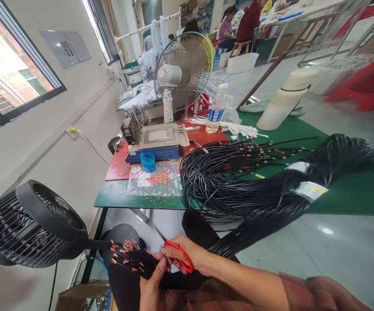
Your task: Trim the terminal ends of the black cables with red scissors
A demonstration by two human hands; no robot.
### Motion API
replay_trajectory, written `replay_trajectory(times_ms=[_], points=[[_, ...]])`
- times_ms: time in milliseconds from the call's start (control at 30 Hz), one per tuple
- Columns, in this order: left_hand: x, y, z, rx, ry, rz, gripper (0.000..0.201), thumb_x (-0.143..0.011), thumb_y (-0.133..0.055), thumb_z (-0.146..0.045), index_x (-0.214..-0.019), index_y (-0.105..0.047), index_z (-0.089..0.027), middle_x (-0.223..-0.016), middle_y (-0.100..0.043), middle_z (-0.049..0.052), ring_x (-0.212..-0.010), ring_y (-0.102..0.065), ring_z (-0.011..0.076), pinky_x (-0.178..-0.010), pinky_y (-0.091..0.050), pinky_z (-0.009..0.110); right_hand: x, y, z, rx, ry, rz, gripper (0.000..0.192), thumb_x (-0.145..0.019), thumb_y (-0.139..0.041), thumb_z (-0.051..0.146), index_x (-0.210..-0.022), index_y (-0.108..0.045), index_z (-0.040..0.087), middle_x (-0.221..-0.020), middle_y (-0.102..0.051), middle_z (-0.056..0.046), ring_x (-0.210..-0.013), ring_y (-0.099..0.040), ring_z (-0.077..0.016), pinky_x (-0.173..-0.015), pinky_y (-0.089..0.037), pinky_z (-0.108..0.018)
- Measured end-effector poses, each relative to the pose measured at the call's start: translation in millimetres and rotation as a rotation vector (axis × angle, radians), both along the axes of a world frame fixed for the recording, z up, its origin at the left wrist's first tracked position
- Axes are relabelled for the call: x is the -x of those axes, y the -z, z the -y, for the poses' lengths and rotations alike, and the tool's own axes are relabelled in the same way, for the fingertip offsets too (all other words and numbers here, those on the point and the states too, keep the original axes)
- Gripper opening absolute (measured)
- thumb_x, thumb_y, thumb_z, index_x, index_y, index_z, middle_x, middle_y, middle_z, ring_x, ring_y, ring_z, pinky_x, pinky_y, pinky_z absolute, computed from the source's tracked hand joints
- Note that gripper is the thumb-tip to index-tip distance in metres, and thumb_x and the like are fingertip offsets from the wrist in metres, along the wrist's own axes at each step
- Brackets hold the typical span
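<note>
So the wire bundle (pixel 131 259) sits low in the frame, right over the person's lap, below the near edge of the table (pixel 351 194). It's a fistful of black wires with red-tipped ends fanning out to the left. The left hand (pixel 151 287) is wrapped around the bundle from underneath, thumb up against it, gripping it tight. The right hand (pixel 190 257) has its fingers through the red handles of the scissors (pixel 177 252), with the blades pointing up and left, just above the wire ends; can't really tell if the blades touch any wire. The bundle runs back to the right under the forearm and joins a big coil (pixel 238 181) of the same black cable heaped on the green table, some of it spilling over the edge. Left of the coil there's a clear bag (pixel 151 179) with a scatter of small red bits on it, a blue cup (pixel 148 162) just behind that, and then a grey machine (pixel 161 140) on a red mat. A bottle (pixel 215 113) and a white fan (pixel 183 71) stand further back. Down on the left, near the wire tips, is a black fan (pixel 31 224). People sit at a far table in the background.
</note>
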State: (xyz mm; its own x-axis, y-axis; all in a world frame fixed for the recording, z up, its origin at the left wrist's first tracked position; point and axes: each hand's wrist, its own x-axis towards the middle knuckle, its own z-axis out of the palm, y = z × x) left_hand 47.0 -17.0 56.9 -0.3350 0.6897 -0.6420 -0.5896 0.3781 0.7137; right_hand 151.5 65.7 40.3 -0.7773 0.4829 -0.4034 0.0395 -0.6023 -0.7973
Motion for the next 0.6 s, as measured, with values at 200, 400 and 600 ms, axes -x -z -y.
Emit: replay_trajectory(times_ms=[200,400,600], points=[[-2,1.6,3,0.012,-0.032,0.099,0.018,-0.054,-0.067,-0.024,-0.071,-0.062,-0.019,-0.069,-0.07,0.001,-0.072,-0.064,0.016,-0.074,-0.048,0.033,1,6.7,-2,0.217,-0.051,0.004,0.037,-0.064,-0.064,0.047,-0.054,-0.055,0.012,-0.043,-0.051,0.0,-0.033,-0.042,-0.0061,-0.028,-0.022,-0.015],[-3,0.6,3,-0.028,-0.036,0.146,0.012,-0.055,-0.067,-0.022,-0.065,-0.061,-0.02,-0.066,-0.069,-0.001,-0.074,-0.065,0.0166,-0.079,-0.05,0.036,0,22.6,-1,0.286,-0.063,-0.001,0.033,-0.066,-0.064,0.044,-0.059,-0.054,0.013,-0.047,-0.05,0.002,-0.034,-0.04,-0.0043,-0.03,-0.024,-0.014],[-5,-2.8,-1,-0.02,0.002,0.125,0.013,-0.056,-0.066,-0.024,-0.066,-0.06,-0.02,-0.063,-0.067,-0.002,-0.076,-0.065,0.0166,-0.08,-0.05,0.034,-3,18.8,0,0.198,-0.007,-0.017,0.044,-0.068,-0.058,0.055,-0.058,-0.053,0.013,-0.044,-0.048,0.003,-0.033,-0.039,-0.0051,-0.031,-0.023,-0.016]])
